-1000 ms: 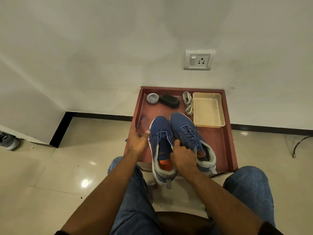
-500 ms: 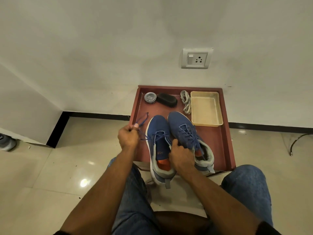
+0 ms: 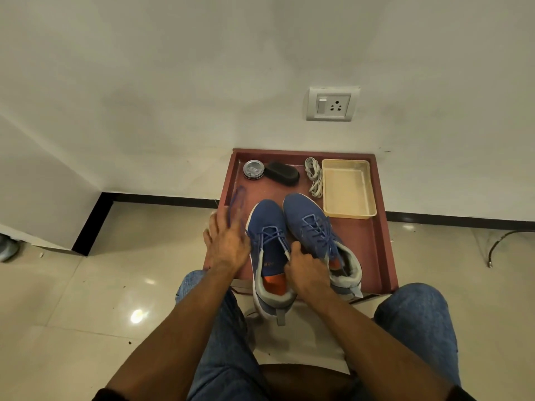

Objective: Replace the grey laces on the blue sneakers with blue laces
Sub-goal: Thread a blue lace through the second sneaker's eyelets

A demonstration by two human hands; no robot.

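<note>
Left hand swung back beside left sneaker, fingers spread, blurred blue lace trailing above; grip unclear. Right hand clamps collar. Sneakers on maroon tray. Lace limp, light; pinch near tip.

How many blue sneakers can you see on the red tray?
2. The left sneaker lies under both hands, left hand at its laces, right hand gripping its collar. The right sneaker sits beside it, nearer the cream tray. None seem hidden.
</note>
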